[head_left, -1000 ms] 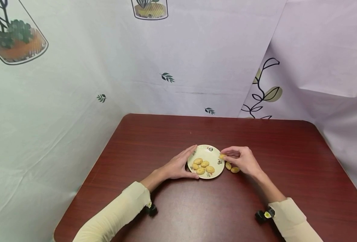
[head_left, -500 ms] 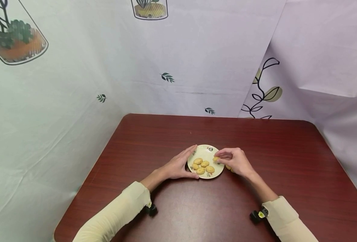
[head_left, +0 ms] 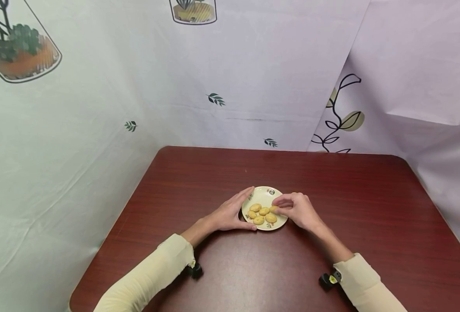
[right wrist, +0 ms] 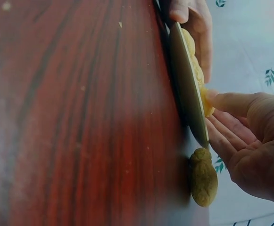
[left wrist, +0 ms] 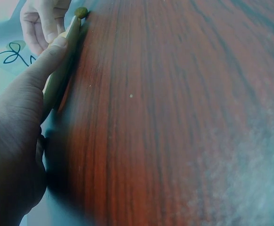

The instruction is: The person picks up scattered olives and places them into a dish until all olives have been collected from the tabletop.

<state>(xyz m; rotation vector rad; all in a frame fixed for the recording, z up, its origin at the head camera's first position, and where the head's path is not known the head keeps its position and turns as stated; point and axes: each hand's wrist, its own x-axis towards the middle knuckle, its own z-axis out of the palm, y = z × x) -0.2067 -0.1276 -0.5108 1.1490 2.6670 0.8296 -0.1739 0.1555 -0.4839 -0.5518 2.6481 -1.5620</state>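
Note:
A cream plate (head_left: pixel 263 197) with small printed figures bears several small yellow oval lumps (head_left: pixel 258 220) with rough, bumpy surfaces. My left hand (head_left: pixel 233 212) holds the plate from its left side, thumb at the near rim and fingers along the far-left rim. Over the plate's right part, my right hand (head_left: pixel 298 211) pinches one more yellow lump (head_left: pixel 274 209) between thumb and fingers, beside the others. In the right wrist view this pinched lump (right wrist: pixel 206 102) is close against the plate. Two loose yellow lumps (right wrist: pixel 203 183) lie off the rim under the right hand, hidden in the head view.
A dark red wood-grain table (head_left: pixel 230 264) with rounded corners carries everything. Pale wall sheets (head_left: pixel 253 65) with printed plants stand behind it and at its sides. A black wrist camera (head_left: pixel 194 271) hangs at the left cuff, another wrist camera (head_left: pixel 326 281) at the right.
My right hand has moved left and slightly nearer, bringing the pinched yellow lump from the plate's right rim to the other lumps. My left hand and the plate have stayed still.

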